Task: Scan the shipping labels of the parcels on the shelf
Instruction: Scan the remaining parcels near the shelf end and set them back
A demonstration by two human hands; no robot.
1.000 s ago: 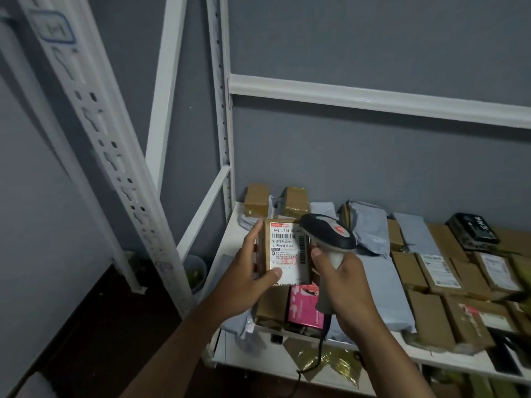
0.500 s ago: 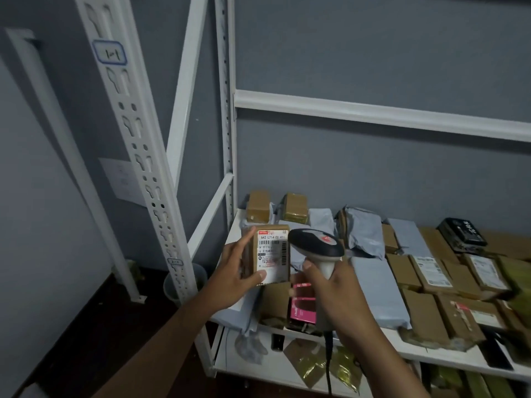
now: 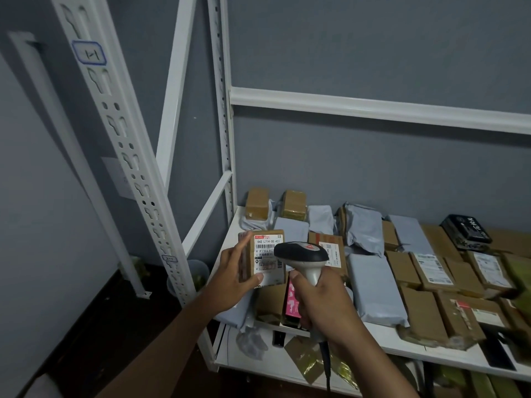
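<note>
Left hand (image 3: 232, 278) grips a small brown parcel (image 3: 265, 258) upright, label facing viewer, above the shelf (image 3: 431, 344) front-left corner. Right hand (image 3: 321, 300), fingers wrapped round a barcode scanner (image 3: 301, 252), sits at parcel's 3 o'clock, overlapping it. Best approach, prob.: keep label flat, aim scanner w/ barcode unobstructed.

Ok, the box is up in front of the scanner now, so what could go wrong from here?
1. The scanner head overlaps the right edge of the label, so part of the barcode may be blocked.
2. The left hand holds the small box only by thumb and fingers at its edges; it could slip onto the parcels below.
3. The scanner's cable hangs past the shelf edge and might snag.
</note>
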